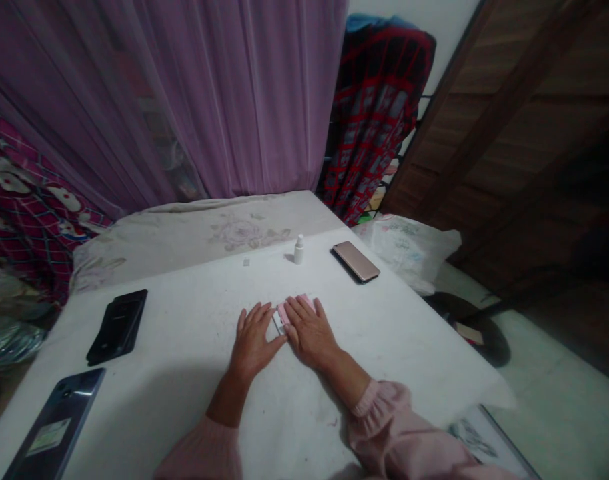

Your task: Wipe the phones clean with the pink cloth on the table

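a packet lies between the left hand and right hand on the table; a bottle stands far, a smartphone right of it, another smartphone left.

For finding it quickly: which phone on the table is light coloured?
The rose-gold smartphone beside the small white bottle; the black phone and slate-grey phone, at left, are dark.

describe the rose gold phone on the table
A slim smartphone with a smooth, rose-gold, metal-looking surface, lying flat at an angle on the white table top near its far right edge. A dark rim or shadow shows along its lower left side. No buttons or lens can be made out. Only the table touches it.
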A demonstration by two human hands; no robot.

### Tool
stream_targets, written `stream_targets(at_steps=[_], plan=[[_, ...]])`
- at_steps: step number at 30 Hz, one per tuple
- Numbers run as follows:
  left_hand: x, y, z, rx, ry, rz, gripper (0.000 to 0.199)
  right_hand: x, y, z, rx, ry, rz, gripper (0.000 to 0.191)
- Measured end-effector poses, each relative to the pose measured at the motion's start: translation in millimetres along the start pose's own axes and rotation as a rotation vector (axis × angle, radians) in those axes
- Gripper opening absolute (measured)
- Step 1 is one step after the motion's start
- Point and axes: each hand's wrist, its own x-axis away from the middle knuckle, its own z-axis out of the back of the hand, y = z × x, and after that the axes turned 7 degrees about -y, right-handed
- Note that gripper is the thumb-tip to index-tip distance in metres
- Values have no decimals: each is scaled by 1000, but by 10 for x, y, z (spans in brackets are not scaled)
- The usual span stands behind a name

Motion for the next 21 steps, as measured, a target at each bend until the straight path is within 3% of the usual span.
stream_targets(at_steps=[8, 17, 21], plan=[[-8, -13, -18, 1, 19, -4, 51, 298, 112, -76, 66, 70, 50, 49], [-8, -3, -6, -2, -10, -3, 52, 35, 76, 14, 51, -9, 6, 49], [3, 32, 23, 6, -15, 15, 54, 167, 108, -40, 63, 20, 36, 50]])
